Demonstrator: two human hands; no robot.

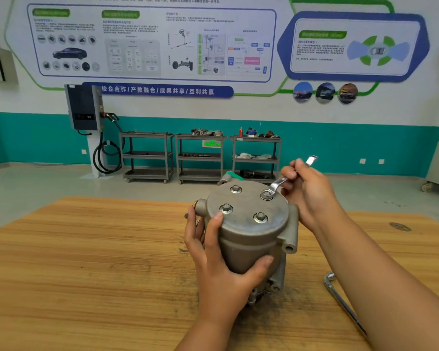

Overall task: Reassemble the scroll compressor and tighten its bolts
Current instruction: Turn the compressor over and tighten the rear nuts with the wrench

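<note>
The scroll compressor (249, 239) stands upright on the table (86, 249), a little right of the middle. Its round lid (246, 201) faces up at me with four flanged bolts (260, 217) seated in it. The housing is closed, so nothing inside shows.

Against the teal wall stand three grey shelf carts (200, 155). The middle one carries a heap of metal parts on top. The right one holds a red can (241, 132) and other small parts on top, and pale bundles on its middle shelf (too far off to name).

The table's far edge runs just behind the compressor, with a broad stretch of floor (48, 183) between it and the carts. Bare wood spreads wide to the left of my left hand. On the right an L-shaped bar (340, 297) lies beside my forearm, angled toward the near right edge.

My left hand (213, 252) wraps the near side of the housing — thumb across the front, fingers curled up round the left rim of the lid. My right hand (307, 191) is raised behind the lid, its fingers pinching the shank of a flat wrench (279, 184). The wrench's ring end sits over the far-right bolt, and its free end juts out above my knuckles.
</note>
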